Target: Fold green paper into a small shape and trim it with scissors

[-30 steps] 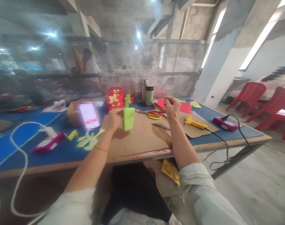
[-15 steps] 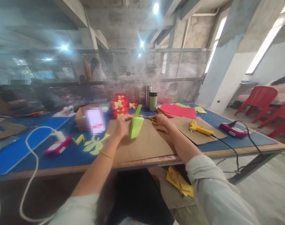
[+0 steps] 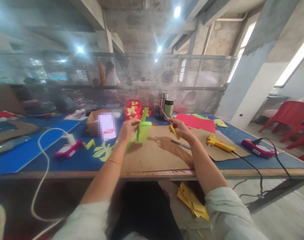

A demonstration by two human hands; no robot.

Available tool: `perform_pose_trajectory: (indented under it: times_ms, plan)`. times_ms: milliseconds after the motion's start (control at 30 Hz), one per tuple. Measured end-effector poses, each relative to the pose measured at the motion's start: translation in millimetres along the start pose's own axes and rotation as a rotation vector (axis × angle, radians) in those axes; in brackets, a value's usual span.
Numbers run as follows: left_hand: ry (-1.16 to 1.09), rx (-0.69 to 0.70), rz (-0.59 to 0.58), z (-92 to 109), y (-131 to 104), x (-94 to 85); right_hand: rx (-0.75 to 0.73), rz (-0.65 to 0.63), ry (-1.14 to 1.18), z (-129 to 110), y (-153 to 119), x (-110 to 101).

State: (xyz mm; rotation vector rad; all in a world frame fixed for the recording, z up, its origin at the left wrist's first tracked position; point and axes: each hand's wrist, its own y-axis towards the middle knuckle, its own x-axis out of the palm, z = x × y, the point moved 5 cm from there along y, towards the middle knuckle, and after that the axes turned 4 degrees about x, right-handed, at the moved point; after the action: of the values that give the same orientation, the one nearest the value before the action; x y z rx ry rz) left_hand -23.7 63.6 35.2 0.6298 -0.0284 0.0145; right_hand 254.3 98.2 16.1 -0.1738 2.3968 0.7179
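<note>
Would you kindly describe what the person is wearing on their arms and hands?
Both forearms are bare, with pale grey-green fabric sleeves pushed up near the elbows. The left wrist carries a thin gold chain bracelet. The left hand and right hand wear no gloves.

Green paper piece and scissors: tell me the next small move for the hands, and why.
Probably bring the scissors leftward to the green paper piece. The right hand grips the scissors with the blades raised and apart from the paper, while the left hand holds the green piece up above the cardboard sheet, so only the gap between them remains.
</note>
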Motion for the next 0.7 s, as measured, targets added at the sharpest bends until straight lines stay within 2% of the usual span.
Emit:
perform_pose_trajectory:
  times_ms: [33,100,167,333,500,700]
  plan:
    - [-0.017,-0.004,0.017,-1.2,2.1,-3.0,-0.013,-0.019,0.128,-4.2,-2.2,2.8]
    - [-0.046,-0.006,0.047,-0.7,4.7,-7.1,-0.015,-0.043,0.209,-13.8,-6.7,7.4]
    - [-0.042,-0.01,0.056,1.1,4.8,-8.5,-0.022,-0.039,0.154,-25.9,-11.2,8.2]
    - [0.136,-0.06,-0.035,-6.0,-0.4,-8.0,-0.059,-0.059,-0.008,-52.2,-19.1,6.5]
    - [0.297,-0.046,-0.073,-17.3,-2.4,-9.8,-0.073,-0.104,-0.05,-58.1,-21.0,10.4]
    - [0.308,-0.051,-0.132,-17.6,-3.9,-4.8,-0.082,-0.152,-0.048,-60.7,-20.9,15.1]
